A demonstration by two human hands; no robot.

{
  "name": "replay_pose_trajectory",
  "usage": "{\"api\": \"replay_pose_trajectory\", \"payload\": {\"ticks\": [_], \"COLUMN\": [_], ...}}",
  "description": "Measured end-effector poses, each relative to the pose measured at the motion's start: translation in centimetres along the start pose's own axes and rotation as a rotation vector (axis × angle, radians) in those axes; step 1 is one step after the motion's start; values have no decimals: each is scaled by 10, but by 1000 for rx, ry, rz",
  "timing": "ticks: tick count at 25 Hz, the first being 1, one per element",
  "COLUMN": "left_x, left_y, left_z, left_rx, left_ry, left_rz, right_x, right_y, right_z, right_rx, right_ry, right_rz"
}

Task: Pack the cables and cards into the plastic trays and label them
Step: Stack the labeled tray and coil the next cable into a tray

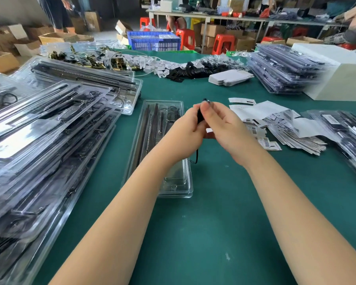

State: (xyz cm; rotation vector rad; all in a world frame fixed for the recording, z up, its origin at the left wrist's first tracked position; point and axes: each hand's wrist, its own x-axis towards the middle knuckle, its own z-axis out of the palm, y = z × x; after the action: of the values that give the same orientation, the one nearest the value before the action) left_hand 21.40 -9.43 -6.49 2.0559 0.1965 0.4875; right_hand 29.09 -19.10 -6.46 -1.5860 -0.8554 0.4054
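Green felt surface, both hands pinching thin black cable above clear plastic tray: mid-packing, next seating cable into empty recess.

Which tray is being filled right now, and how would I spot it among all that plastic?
Start at the green table and find the person's two hands, the left hand and the right hand, meeting over its middle around a small black cable. The clear tray lies directly beneath them. Unlike the piled trays to the left, it lies alone and flat on the table.
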Motion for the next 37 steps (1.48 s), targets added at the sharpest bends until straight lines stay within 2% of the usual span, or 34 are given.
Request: {"api": "replay_pose_trajectory", "payload": {"ticks": [2, 4, 7, 9, 10, 12, 14, 18, 21, 25, 32, 35, 37], "left_x": [0, -1, -4, -6, -7, -9, -10, -7, -7, -8, -6, -6, -6], "left_y": [0, 1, 4, 1, -3, -12, -18, -21, -23, -26, -25, -25, -25], "left_z": [2, 1, 3, -2, -6, -11, -10, -6, -9, -7, -9, -8, -7], "left_rx": [94, 81, -182, -395, -386, -199, 2, 257, 339, 596, 609, 649, 655], "left_ry": [-44, -69, -160, -246, -292, -394, -421, -292, -256, -282, -270, -246, -220], "left_rz": [31, -2, -126, -236, -259, -242, -194, -93, -84, -69, -99, -108, -118], "right_x": [-1, -1, 0, 4, 8, 12, 14, 11, 6, 1, -3, -3, -3], "right_y": [0, 2, 5, 7, 7, 7, 9, 8, 5, 5, 20, 25, 25], "right_z": [8, 14, 14, 9, 4, -9, -20, -31, -39, -41, -3, 6, 4], "right_rx": [-30, -25, -33, 64, 141, 278, 370, 386, 255, -12, -323, -356, -339], "right_ry": [64, 108, 151, 245, 298, 383, 411, 295, 146, -16, -186, -231, -250], "right_rz": [-1, -31, -42, 14, 47, 106, 194, 379, 470, 535, 505, 483, 535]}}
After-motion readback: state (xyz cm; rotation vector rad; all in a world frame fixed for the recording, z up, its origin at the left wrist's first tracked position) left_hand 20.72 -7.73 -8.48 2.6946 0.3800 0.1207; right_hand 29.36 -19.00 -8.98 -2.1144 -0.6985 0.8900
